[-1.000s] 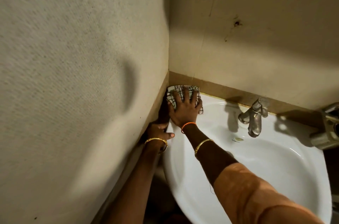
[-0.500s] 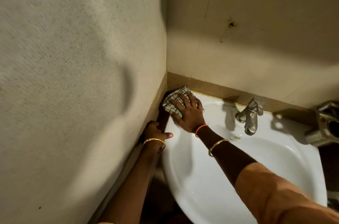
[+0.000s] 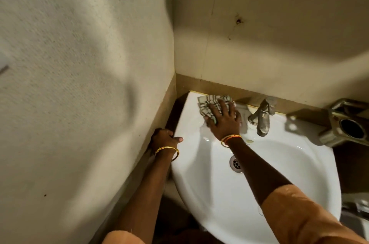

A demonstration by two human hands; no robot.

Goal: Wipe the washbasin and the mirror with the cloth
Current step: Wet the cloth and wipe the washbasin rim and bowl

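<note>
A white round washbasin (image 3: pixel 279 173) fills the lower right, set into a corner between two beige walls. My right hand (image 3: pixel 224 119) presses a checked cloth (image 3: pixel 207 104) flat on the basin's back rim, just left of the metal tap (image 3: pixel 261 117). Part of the cloth sticks out beyond my fingers toward the back left corner of the rim. My left hand (image 3: pixel 163 139) grips the basin's left edge, thumb on top of the rim. No mirror is in view.
The drain (image 3: pixel 235 163) sits at the bowl's bottom, partly behind my right forearm. A metal holder (image 3: pixel 347 124) with a round hole stands on the wall at the right. The left wall runs close along the basin's edge.
My right hand has slid the cloth to the right along the back rim, from the left corner toward the tap. My left hand stays on the left edge. The view has tilted down.
</note>
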